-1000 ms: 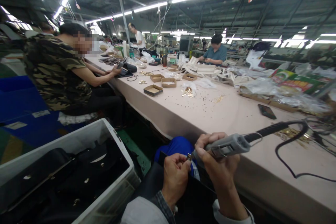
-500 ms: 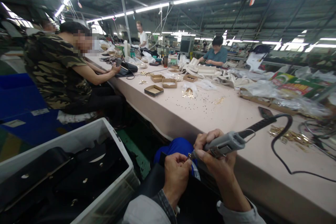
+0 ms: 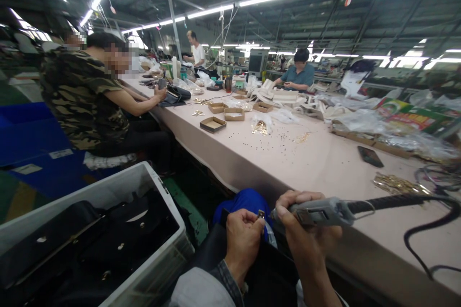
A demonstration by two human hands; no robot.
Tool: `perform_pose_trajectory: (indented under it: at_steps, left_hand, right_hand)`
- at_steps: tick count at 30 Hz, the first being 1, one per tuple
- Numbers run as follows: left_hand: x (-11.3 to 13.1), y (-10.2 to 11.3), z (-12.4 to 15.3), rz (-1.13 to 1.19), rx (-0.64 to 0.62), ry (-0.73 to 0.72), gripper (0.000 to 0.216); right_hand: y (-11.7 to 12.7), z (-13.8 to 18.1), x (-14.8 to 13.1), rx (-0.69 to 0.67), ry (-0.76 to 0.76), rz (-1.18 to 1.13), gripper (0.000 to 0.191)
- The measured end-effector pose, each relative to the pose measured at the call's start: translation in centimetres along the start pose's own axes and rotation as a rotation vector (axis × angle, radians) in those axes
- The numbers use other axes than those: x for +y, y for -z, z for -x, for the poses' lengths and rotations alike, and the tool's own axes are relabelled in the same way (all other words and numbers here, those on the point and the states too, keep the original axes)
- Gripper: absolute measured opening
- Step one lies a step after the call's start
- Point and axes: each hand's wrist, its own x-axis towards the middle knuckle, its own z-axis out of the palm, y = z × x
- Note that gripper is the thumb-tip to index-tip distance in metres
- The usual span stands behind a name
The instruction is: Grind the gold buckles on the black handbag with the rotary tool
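Observation:
My left hand pinches a small metal fitting on the edge of a black bag that lies on my lap. My right hand grips a grey corded electric screwdriver, held almost level, its tip just right of the fitting. The tool's black cable loops off to the right over the table.
A long pale worktable carries small cardboard trays, scattered brass hardware, a phone and plastic bags. A white bin of black bags stands at my left. A person in a camouflage shirt sits further left; others work beyond.
The screwdriver has dropped from a raised tilt to nearly level and its tip has drawn slightly away from the fitting. The cable swung lower to the right.

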Motion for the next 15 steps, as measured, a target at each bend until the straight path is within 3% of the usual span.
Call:
perform_pose_trajectory:
  at_steps: [4, 6, 7, 10, 13, 15]
  left_hand:
    - [-0.2, 0.2, -0.1, 0.018, -0.006, 0.004, 0.011]
    - [-0.3, 0.3, -0.1, 0.036, -0.024, -0.003, 0.013]
    - [-0.4, 0.4, -0.1, 0.05, -0.039, -0.006, 0.014]
    - [-0.2, 0.7, 0.0, 0.103, -0.111, -0.007, 0.017]
    - [0.3, 1.1, 0.1, 0.175, -0.194, 0.006, 0.017]
    - [0.7, 1.4, 0.2, 0.214, -0.255, 0.017, 0.018]
  right_hand:
    - [0.4, -0.5, -1.1, 0.212, 0.007, 0.001, 0.03]
    - [1.2, -1.5, -1.9, 0.279, -0.03, 0.18, 0.027]
    - [1.8, -2.0, -2.1, 0.25, -0.082, 0.308, 0.026]
    - [4.1, -3.5, -1.7, -0.081, -0.318, 0.544, 0.029]
    - [6.4, -3.9, 0.1, -0.426, -0.478, 0.456, 0.035]
    - [7.4, -3.3, 1.6, -0.535, -0.565, 0.32, 0.042]
